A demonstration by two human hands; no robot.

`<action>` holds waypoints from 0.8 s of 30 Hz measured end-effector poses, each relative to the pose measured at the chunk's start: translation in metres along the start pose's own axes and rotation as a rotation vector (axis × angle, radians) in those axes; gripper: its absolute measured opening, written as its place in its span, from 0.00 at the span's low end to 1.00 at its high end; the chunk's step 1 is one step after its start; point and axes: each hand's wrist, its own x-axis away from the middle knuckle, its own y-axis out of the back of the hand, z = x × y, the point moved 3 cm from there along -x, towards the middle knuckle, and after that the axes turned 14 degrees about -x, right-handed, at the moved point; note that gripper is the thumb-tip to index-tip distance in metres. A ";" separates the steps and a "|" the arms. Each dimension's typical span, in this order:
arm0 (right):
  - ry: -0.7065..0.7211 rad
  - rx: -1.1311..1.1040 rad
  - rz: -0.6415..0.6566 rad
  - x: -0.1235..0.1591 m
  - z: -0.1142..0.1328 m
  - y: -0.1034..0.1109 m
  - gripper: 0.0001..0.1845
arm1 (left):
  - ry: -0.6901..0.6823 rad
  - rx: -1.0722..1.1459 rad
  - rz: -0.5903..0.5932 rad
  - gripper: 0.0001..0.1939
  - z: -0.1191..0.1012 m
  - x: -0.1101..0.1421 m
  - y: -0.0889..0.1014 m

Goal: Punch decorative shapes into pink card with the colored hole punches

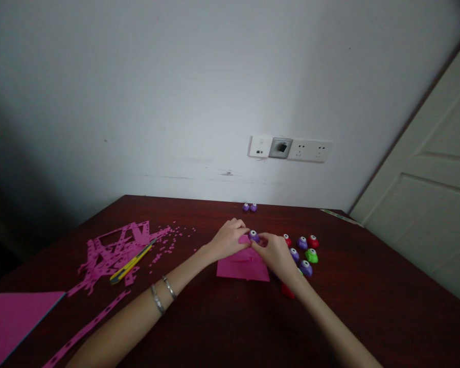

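Observation:
Both my hands meet over a pink sheet of paper [242,267] lying on the dark red table [368,286]. A small purple craft punch [254,235] sits on the paper's far edge between them. My left hand [228,238] is curled, fingertips pressed to the paper and the punch. My right hand [276,253] pinches the punch from the right side. Two bracelets [163,294] ring my left wrist.
Several more small punches, purple [302,243], red [313,240] and green [312,255], lie just right of my hands; two purple ones [249,207] sit by the wall. At left lie pink punched strips [111,253], a yellow utility knife [132,261], and a pink sheet [15,317].

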 end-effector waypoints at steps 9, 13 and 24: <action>-0.120 0.016 0.004 0.019 -0.003 0.012 0.14 | 0.200 0.035 0.505 0.10 0.051 0.007 -0.011; -0.166 0.079 0.035 0.030 0.003 0.011 0.12 | 0.208 -0.008 0.559 0.16 0.051 0.010 -0.021; -0.182 0.144 0.081 0.047 -0.002 0.002 0.08 | 0.200 0.007 0.585 0.14 0.047 0.011 -0.025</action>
